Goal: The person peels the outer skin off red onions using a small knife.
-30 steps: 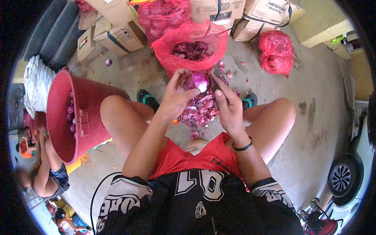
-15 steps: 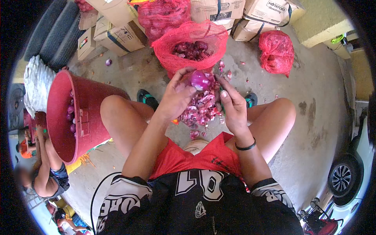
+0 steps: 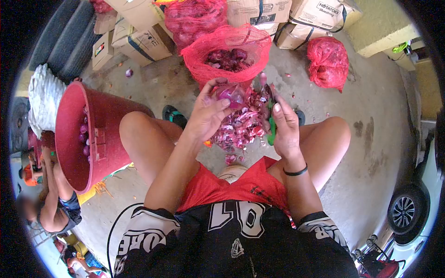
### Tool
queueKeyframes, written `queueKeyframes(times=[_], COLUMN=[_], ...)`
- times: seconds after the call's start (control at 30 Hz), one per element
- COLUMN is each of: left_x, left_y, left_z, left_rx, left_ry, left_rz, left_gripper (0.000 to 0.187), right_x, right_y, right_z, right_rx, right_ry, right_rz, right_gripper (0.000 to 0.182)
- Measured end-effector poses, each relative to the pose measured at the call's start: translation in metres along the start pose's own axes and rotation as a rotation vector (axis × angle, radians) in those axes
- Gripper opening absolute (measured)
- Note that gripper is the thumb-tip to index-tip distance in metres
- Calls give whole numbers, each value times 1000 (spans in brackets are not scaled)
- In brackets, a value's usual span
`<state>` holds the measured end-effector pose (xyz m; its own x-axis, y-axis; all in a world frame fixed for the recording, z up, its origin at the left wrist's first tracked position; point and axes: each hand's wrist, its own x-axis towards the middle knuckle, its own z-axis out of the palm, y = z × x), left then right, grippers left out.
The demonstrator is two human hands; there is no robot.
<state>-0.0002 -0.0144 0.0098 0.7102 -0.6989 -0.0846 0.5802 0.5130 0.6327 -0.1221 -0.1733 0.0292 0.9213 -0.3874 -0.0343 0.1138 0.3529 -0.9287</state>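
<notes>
My left hand (image 3: 207, 113) is closed around a purple-red onion (image 3: 232, 95), which looks smeared by motion. Across from it, my right hand (image 3: 285, 127) grips a green-handled knife (image 3: 271, 125); its blade, blurred, points away from me. The two hands are apart, with the knife clear of the onion. Below them, a heap of red onion skins (image 3: 240, 127) lies on the floor between my feet. Just beyond the hands stands an open red mesh sack (image 3: 227, 39) with dark red onions inside.
A tilted red bin (image 3: 116, 116) on the left holds several onions. Full mesh sacks, one a red sack (image 3: 328, 62), and cardboard boxes (image 3: 141, 44) line the back. Another person (image 3: 55, 199) sits at the far left. A parked car (image 3: 412, 208) is on the right.
My right hand has moved right and slightly toward me with the knife, away from the onion. More of the green handle shows. My left hand keeps the onion, which has shifted slightly left.
</notes>
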Motion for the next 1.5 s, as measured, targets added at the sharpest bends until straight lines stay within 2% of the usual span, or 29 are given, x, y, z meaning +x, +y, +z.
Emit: queueKeyframes(times=[0.1, 0.2, 0.27, 0.33, 0.4, 0.53, 0.63, 0.83, 0.93, 1.13, 1.23, 1.37, 1.5], left_x=[-1, 0, -1, -1, -1, -1, -2, -3, -5, -5, -5, -6, -5], left_y=[2, 0, -2, -2, -3, -3, -3, 0, 3, 4, 5, 6, 4], left_z=[-2, 3, 6, 6, 6, 7, 4, 2, 2, 4, 0, 3, 0], left_rx=[35, -29, -8, 4, 6, 0, -7, 27, 25, 16, 22, 36, 22], left_ry=[32, 87, 101, 101, 87, 29, 10, -53, -63, -91, -90, -96, -76], left_rz=[18, 21, 50, 61, 54, 41, 9, -18, -41, -61, -76, -64, -8], left_gripper=[52, 53, 52, 52, 52, 52, 54, 61, 63, 66, 68, 68, 64], right_x=[0, -7, -6, -10, -6, -3, -5, 2, 2, 8, 8, 10, 14], right_y=[-2, -8, 6, -1, 3, 3, 1, -1, 0, 4, 0, 11, 1], right_z=[-2, 8, 10, 20, 16, 12, 13, 1, -2, -16, -20, -25, -34], right_rx=[-155, -257, -413, -507, -597, -466, -291, -337, -253, -312, -290, -488, -476], right_ry=[-14, -136, -192, -174, -192, -118, -92, -6, 58, 209, 176, 257, 359], right_rz=[4, 57, -115, -65, -135, -101, -22, -65, 5, -64, -17, -142, -168], right_gripper=[45, 54, 60, 57, 50, 39, 39, 39, 39, 40, 42, 42, 42])
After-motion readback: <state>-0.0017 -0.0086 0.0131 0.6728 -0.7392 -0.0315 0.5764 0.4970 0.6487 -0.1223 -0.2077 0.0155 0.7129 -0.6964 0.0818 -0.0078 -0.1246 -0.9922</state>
